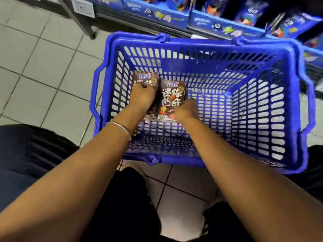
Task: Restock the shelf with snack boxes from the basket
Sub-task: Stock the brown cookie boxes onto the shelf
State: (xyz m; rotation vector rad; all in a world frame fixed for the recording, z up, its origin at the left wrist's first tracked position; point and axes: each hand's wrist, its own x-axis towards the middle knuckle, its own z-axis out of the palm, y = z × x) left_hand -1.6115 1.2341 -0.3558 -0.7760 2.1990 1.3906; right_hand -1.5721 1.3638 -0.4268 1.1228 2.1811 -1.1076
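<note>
You are reaching both arms into the blue basket point(262, 165), which is sitting on the tiled floor point(43, 75) before the shelf point(218, 23) of blue cartons. Two brown snack boxes are lying side by side by its left wall. Your left hand point(142, 98) is gripping the left snack box point(145, 78), fingers curling over it. Your right hand point(187, 109) is touching the right snack box point(172, 97) at its lower right edge, and I cannot tell whether it is grasping.

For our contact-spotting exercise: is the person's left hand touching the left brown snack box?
Touching. The head view shows the left hand lying on the left brown snack box, fingers curled onto its front.
</note>
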